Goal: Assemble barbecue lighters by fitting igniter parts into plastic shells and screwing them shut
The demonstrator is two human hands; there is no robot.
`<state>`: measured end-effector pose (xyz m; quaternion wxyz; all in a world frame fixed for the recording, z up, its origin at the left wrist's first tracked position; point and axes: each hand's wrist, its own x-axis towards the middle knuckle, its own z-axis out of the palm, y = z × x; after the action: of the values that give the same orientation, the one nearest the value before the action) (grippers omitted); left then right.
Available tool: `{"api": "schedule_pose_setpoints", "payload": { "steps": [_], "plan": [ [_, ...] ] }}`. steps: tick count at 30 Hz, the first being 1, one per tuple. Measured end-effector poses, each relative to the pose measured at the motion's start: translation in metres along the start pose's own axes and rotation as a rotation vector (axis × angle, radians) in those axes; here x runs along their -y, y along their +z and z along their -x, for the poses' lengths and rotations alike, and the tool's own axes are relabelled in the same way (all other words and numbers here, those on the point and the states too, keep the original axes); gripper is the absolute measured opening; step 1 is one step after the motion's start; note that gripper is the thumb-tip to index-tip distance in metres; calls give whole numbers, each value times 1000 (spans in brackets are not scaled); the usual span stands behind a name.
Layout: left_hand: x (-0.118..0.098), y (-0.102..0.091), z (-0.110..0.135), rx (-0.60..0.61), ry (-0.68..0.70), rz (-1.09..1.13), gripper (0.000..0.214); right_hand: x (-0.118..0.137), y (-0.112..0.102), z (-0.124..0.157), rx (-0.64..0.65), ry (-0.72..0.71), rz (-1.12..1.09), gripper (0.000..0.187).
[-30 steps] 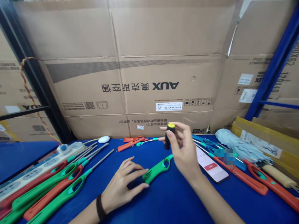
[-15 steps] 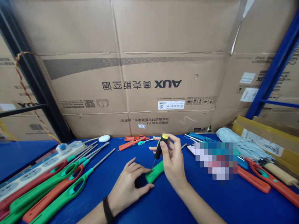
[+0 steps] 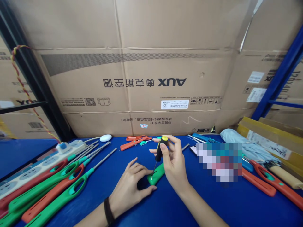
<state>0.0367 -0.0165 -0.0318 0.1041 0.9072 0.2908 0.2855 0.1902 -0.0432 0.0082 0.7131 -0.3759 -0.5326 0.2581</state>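
Observation:
A green gas lighter [image 3: 153,179] with a long metal rod lies on the blue table, partly hidden behind my right hand. My right hand [image 3: 174,160] grips a screwdriver [image 3: 160,151] by its black and yellow handle. The screwdriver's thin shaft slants down to the lighter's near end, where a small screw or metal bit shows. At that end rests my left hand [image 3: 130,186], fingers spread, the index fingertip against the lighter and the thumb just in front of it.
Several red and green lighters [image 3: 56,201] lie beside a white power strip [image 3: 33,170] at left. Opened orange lighter parts [image 3: 133,143] sit behind the hands. To the right are a partly pixelated phone [image 3: 193,149], more lighters [image 3: 258,183] and a cardboard box [image 3: 267,135]. Cardboard [image 3: 142,31] stands behind.
The view has shifted slightly. My right hand's outer fingers have moved a little on the screwdriver handle, while the shaft stays at the lighter's end. My left hand holds nearly the same pose.

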Motion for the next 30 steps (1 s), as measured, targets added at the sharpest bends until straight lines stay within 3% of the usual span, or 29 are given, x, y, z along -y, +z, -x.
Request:
{"api": "schedule_pose_setpoints", "payload": {
  "steps": [9, 15, 20, 23, 27, 30],
  "plan": [
    [-1, -1, 0, 15, -5, -18, 30, -3, 0, -1, 13, 30, 8, 24],
    [-1, -1, 0, 10, -13, 1, 29, -3, 7, 2, 99, -24, -65, 20],
    [-3, -1, 0, -4, -17, 5, 29, -1, 11, 2, 140, 92, -224, 21],
    [-3, -1, -1, -10, -12, 4, 29, 3, 9, 1, 194, 169, -234, 33],
    [-3, -1, -1, -14, -12, 10, 27, 5, 10, 1, 208, 104, -221, 21],
    [-3, 0, -1, -14, -13, 14, 26, 6, 13, 3, 231, 90, -225, 22]
  ]
}}
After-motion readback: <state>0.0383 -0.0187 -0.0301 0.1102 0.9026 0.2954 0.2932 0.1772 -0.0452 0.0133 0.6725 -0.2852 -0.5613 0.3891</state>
